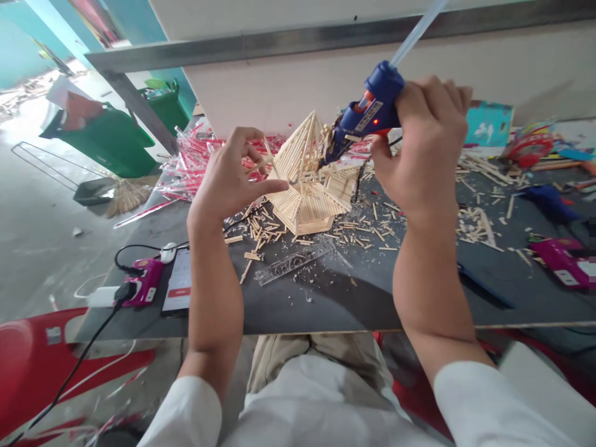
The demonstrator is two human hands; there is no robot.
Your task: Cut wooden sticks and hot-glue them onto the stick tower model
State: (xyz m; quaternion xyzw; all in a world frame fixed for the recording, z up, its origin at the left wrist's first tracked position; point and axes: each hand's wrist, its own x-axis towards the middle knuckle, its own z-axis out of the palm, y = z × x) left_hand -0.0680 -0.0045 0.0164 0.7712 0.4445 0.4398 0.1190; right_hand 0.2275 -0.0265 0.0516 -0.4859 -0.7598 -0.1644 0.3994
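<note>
We log one glue gun (367, 112) gripped in the right hand (426, 146); left hand (235, 177) open, beside one stick model (302, 186).

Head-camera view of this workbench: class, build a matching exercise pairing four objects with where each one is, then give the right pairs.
Objects
1. Blue hot glue gun
2. Stick model
3. Clear plastic ruler
4. Green wheelie bin

Places
A. Lying on the dark bench, in front of the model
B. Gripped in the right hand
C. On the floor left of the bench
D. On the bench, between the left hand and the right hand

Pairs: 1-B, 2-D, 3-A, 4-C
</note>
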